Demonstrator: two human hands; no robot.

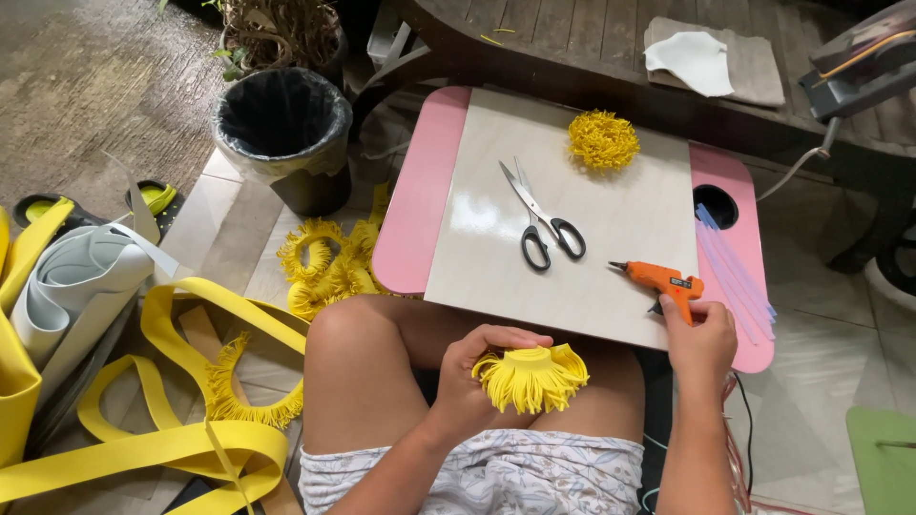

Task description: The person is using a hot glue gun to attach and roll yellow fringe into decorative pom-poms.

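Tiled floor strewn with yellow foam strips (143, 448) frames a low pink-edged lap table (420, 205) at centre frame, where a seated person works with a fringed yellow foam roll (531, 377) in the lower middle.

Left hand (474, 377) is closed around the fringed roll, thumb over its top, holding it above the lap just short of the table's near edge, apparently to keep the coil from springing open. Right hand (699, 339), at right, grips the handle of an orange glue gun (660, 279), whose nozzle rests on the tabletop pointing left, away from the body. Black-handled scissors (539, 224) lie shut at the table's centre; a finished yellow pompom-like flower (603, 140) sits near its far edge. Pale glue sticks (739, 277) lie along the right side. A lined black bin (283, 129) stands at upper left.
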